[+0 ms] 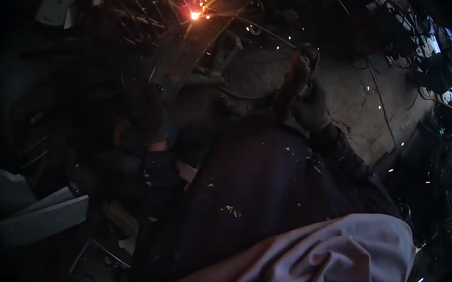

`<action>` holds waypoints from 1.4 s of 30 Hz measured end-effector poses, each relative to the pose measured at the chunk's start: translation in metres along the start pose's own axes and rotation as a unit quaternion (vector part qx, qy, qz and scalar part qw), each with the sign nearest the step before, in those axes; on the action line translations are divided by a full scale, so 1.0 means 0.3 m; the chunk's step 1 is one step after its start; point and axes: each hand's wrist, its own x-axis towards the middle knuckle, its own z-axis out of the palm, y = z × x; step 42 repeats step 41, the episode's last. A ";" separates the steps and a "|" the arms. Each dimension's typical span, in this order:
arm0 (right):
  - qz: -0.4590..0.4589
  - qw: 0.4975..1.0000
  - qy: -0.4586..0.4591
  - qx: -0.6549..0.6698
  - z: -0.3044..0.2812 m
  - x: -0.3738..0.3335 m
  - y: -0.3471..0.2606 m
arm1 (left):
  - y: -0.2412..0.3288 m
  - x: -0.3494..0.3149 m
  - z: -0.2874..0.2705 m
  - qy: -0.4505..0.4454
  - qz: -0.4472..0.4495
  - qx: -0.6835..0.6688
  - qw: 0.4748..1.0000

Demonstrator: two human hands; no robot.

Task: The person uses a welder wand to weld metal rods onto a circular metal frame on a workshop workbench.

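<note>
My right hand (312,108), in a dark glove, is closed around the handle of an electrode holder (296,76). From its head a thin welding rod (260,27) runs up and left toward a bright orange arc (195,15), which throws sparks. The glow lies at the edge of a dark metal workpiece with parallel bars (143,13). My left hand (150,115) is low on the left, near a flat dark metal piece (178,60); deep shadow hides its fingers.
Pale boards or offcuts (43,219) lie at the left, above an open box (101,273) of small items. Cables (380,104) trail over the cracked concrete floor (348,88). Dark equipment with cords (401,29) stands at the right. Sparks scatter across that side.
</note>
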 end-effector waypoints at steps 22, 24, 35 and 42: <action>-0.069 0.995 0.018 -0.074 0.031 -0.052 -0.068 | 0.001 0.027 0.010 0.043 -0.056 -0.025 0.997; -0.095 0.985 0.031 -0.139 0.050 -0.064 -0.078 | 0.004 0.047 0.006 0.036 -0.038 -0.027 0.998; -0.089 0.941 0.188 -0.268 0.315 -0.257 -0.188 | -0.113 0.128 -0.033 0.023 0.168 -0.078 0.982; -0.128 0.913 0.217 -0.320 0.406 -0.292 -0.229 | -0.154 0.127 -0.048 -0.084 0.131 -0.101 0.983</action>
